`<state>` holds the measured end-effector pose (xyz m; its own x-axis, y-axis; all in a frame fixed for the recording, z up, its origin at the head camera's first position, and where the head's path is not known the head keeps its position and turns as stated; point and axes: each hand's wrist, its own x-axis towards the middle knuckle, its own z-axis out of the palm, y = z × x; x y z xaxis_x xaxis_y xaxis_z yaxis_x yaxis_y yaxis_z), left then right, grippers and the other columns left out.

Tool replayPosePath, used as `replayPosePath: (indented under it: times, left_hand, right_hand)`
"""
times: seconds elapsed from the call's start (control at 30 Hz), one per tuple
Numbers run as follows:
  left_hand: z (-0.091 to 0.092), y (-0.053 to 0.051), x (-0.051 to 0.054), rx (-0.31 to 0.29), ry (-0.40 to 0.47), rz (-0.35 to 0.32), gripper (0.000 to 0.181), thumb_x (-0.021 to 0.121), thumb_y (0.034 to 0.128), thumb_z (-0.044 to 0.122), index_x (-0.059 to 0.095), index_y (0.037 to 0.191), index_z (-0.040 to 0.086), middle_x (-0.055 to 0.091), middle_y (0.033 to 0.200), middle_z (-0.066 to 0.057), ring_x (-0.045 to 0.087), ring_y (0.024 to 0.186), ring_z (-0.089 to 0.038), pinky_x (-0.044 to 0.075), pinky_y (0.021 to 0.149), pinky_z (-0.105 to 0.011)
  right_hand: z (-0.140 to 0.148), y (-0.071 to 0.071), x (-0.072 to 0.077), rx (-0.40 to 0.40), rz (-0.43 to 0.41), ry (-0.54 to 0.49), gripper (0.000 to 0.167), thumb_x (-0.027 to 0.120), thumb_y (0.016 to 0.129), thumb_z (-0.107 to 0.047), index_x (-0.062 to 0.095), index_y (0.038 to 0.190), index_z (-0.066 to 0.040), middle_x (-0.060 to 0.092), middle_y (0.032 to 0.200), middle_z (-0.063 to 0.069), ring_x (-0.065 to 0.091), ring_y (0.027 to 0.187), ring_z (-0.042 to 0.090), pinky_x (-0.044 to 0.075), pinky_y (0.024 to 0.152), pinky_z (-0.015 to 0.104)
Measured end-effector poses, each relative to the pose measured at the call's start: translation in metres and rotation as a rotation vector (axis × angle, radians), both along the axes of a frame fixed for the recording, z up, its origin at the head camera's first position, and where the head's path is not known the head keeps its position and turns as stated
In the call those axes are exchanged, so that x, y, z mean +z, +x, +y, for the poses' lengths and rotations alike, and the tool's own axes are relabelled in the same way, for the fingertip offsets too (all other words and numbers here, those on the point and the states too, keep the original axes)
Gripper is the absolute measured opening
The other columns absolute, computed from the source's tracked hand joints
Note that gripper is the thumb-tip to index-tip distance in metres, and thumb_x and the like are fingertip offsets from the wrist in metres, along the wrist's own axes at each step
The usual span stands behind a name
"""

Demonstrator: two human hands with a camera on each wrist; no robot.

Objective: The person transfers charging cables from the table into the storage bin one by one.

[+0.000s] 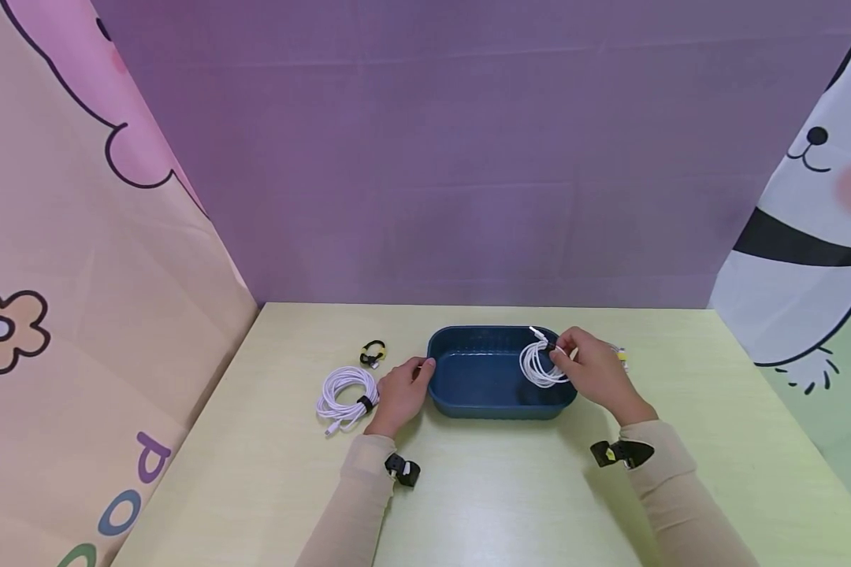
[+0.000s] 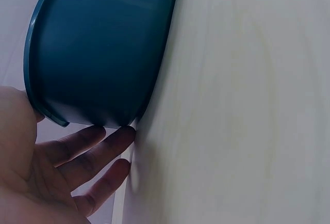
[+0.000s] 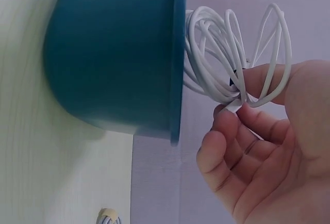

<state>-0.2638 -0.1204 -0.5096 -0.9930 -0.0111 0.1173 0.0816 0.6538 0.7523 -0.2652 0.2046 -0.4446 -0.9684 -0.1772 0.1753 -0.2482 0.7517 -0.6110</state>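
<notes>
A dark blue basin point(image 1: 468, 412) stands on the table. My left hand point(image 1: 400, 394) is at its left end, thumb on the rim; in the left wrist view the fingertips of that hand point(image 2: 67, 167) touch the basin's outer wall point(image 2: 103, 53). A coiled white cable point(image 1: 539, 368) with a black tie hangs over the basin's right end, pinched by my right hand point(image 1: 599, 376). The right wrist view shows the coil point(image 3: 211, 53) above the rim point(image 3: 178, 69), between thumb and fingers of the right hand point(image 3: 273, 146).
Left of the basin lie a larger coiled white cable point(image 1: 339, 394) with a black tie and a small black-and-yellow coil point(image 1: 373, 353). Another item with a yellow band point(image 1: 622, 356) lies partly hidden behind my right hand. A purple cloth point(image 1: 482, 157) hangs behind the table point(image 1: 496, 504).
</notes>
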Motion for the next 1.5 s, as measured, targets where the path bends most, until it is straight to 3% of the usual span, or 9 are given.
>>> replayPosePath:
  times: [0.27, 0.73, 1.03, 1.5]
  left_hand:
    - [0.000, 0.000, 0.000, -0.002, -0.003, -0.007, 0.046, 0.045, 0.1078, 0.044, 0.069, 0.127, 0.010, 0.073, 0.123, -0.012, 0.064, 0.122, -0.038, 0.034, 0.105, -0.059]
    - [0.001, 0.001, 0.002, -0.001, -0.001, -0.010, 0.046, 0.045, 0.1079, 0.043, 0.069, 0.128, 0.010, 0.073, 0.124, -0.012, 0.064, 0.123, -0.038, 0.034, 0.106, -0.060]
    - [0.001, 0.001, 0.002, -0.001, -0.003, -0.001, 0.044, 0.047, 0.1074, 0.042, 0.070, 0.124, 0.009, 0.075, 0.120, -0.012, 0.065, 0.120, -0.037, 0.035, 0.104, -0.059]
    - [0.000, 0.003, 0.004, -0.006, 0.002, -0.018, 0.046, 0.045, 0.1081, 0.043, 0.069, 0.127, 0.009, 0.073, 0.124, -0.012, 0.063, 0.123, -0.038, 0.034, 0.104, -0.059]
  right_hand:
    - [-0.002, -0.003, -0.002, 0.030, 0.026, 0.032, 0.024, 0.061, 0.101, -0.017, 0.059, 0.121, -0.004, 0.067, 0.099, 0.013, 0.052, 0.074, 0.021, 0.043, 0.065, 0.032]
    - [-0.010, -0.009, 0.001, 0.087, 0.040, 0.140, 0.021, 0.066, 0.098, -0.015, 0.064, 0.114, -0.003, 0.070, 0.091, 0.008, 0.061, 0.078, 0.020, 0.050, 0.071, 0.036]
    - [-0.015, -0.010, 0.001, 0.128, -0.002, 0.219, 0.017, 0.068, 0.097, -0.012, 0.065, 0.111, -0.004, 0.063, 0.081, 0.004, 0.053, 0.070, 0.017, 0.045, 0.064, 0.030]
    - [-0.019, -0.011, 0.000, 0.183, -0.010, 0.325, 0.018, 0.069, 0.096, -0.011, 0.066, 0.112, -0.004, 0.066, 0.082, 0.003, 0.055, 0.067, 0.015, 0.048, 0.063, 0.033]
